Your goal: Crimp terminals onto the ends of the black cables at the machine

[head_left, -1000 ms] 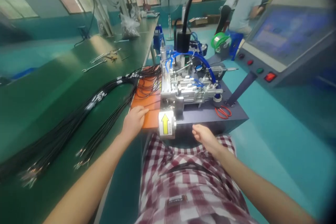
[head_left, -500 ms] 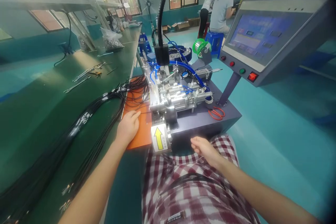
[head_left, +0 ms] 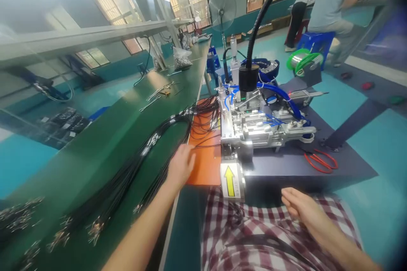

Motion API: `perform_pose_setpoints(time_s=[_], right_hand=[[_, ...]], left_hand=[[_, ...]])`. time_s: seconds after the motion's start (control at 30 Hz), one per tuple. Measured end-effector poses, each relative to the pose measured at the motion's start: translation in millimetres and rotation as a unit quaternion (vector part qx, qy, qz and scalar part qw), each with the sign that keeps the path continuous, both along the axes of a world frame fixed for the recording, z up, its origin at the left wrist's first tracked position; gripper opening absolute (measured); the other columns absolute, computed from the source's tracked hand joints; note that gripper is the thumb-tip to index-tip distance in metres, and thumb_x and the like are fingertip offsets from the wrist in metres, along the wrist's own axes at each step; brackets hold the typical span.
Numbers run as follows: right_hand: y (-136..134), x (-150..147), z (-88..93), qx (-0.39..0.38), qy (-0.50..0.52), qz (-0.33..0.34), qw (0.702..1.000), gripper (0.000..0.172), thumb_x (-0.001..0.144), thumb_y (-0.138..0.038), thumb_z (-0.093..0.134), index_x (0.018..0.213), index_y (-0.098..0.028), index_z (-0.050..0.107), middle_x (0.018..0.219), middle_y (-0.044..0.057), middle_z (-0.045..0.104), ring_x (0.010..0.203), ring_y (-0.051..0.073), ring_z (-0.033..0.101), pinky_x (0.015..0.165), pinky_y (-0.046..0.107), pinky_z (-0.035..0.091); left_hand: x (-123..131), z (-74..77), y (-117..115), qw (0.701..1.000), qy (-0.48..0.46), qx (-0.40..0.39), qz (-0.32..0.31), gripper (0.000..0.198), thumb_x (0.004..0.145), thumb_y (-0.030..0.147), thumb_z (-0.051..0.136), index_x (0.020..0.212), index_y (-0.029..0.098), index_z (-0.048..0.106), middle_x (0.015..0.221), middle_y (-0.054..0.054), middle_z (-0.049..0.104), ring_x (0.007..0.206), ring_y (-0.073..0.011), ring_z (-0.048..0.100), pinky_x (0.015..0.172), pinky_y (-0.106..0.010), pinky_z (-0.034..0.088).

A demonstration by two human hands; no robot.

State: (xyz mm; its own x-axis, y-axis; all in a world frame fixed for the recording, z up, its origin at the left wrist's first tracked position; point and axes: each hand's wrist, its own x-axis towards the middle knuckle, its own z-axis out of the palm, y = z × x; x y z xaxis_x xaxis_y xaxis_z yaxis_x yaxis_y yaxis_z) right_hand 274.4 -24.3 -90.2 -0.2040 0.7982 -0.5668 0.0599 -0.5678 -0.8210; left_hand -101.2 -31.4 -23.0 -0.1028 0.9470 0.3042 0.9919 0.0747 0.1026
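The left hand [head_left: 182, 165] lies flat and open, gripping nothing, on the edge of the orange mat [head_left: 206, 161], just beside the bundle of black cables [head_left: 140, 165] that runs along the green tabletop [head_left: 104, 135]. The right hand [head_left: 300, 207] rests loosely open and empty on the checked lap. The cables look light, limp and prone to tangling — too many to count — and are probably best pinched singly near a metal end. One mat, one pair of red scissors [head_left: 319, 161], one machine [head_left: 254, 123] with a yellow arrow label [head_left: 229, 181].
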Motion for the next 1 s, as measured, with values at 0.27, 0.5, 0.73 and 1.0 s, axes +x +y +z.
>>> perform_pose_setpoints(time_s=[0.27,0.5,0.73,1.0], right_hand=[[6,5,27.5,0.007,-0.05,0.02,0.999,0.055,0.075,-0.073,0.063,0.067,-0.022,0.043,0.063,-0.005,0.039,0.063,0.014,0.03,0.063,0.027,0.033],[1,-8,42.2,0.045,-0.059,0.074,0.995,0.044,0.089,-0.06,0.056,0.072,-0.021,0.047,0.065,-0.005,0.042,0.06,0.012,0.034,0.061,0.025,0.034],[-2,-44,71.7,0.127,-0.064,0.189,0.972,0.017,0.097,-0.037,0.05,0.094,-0.023,0.058,0.075,-0.003,0.055,0.064,0.013,0.05,0.059,0.024,0.04],[8,-96,92.9,0.226,0.07,0.133,0.962,0.015,0.085,-0.026,0.065,0.099,-0.02,0.064,0.083,0.001,0.066,0.061,0.011,0.057,0.061,0.026,0.049]], left_hand=[[-54,16.2,-74,0.986,0.014,-0.11,0.128,0.023,0.091,0.028,0.042,0.075,0.021,0.057,0.078,-0.009,0.065,0.072,-0.0245,0.066,0.065,-0.034,0.05],[-44,36.2,-57,0.977,-0.007,-0.166,0.135,0.035,0.089,0.03,0.033,0.079,0.016,0.064,0.064,-0.01,0.06,0.059,-0.0276,0.061,0.057,-0.037,0.045],[2,65.4,-27,0.841,-0.485,-0.241,-0.014,0.044,0.093,0.046,0.051,0.12,0.016,0.068,0.094,-0.011,0.077,0.086,-0.0236,0.074,0.077,-0.035,0.058],[48,39.6,-4,0.962,-0.045,0.022,-0.27,0.026,0.098,0.02,0.049,0.082,0.019,0.07,0.076,-0.004,0.062,0.07,-0.0172,0.057,0.064,-0.031,0.045]])
